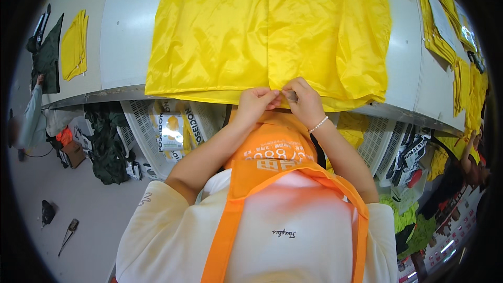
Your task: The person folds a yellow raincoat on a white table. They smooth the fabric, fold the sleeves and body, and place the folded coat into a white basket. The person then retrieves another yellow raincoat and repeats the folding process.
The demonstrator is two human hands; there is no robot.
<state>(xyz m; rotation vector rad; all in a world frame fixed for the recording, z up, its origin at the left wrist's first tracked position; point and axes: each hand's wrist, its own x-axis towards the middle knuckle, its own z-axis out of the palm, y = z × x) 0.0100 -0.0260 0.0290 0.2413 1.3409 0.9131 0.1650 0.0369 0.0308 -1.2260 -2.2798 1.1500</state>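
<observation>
A shiny yellow fabric piece (220, 36), like a garment with a seam down its middle, lies spread over the table with its hem along the near edge. At the middle of that hem, my left hand (255, 104) is closed, thumb and fingers pinching the fabric's edge. Close beside it, my right hand (306, 104), with a beaded bracelet (318, 124) on the wrist, has its fingers curled together at the same spot. Something small and greyish shows between the right fingers, too small to name. The fingertips almost meet.
The pale table (128, 47) has a metal front edge. Folded yellow fabric (75, 45) lies left, with more yellow stacks (437, 36) right. Under the table stand white crates (146, 133) with packaged goods. Another person's arm (35, 107) reaches dark cloth (48, 57) at far left.
</observation>
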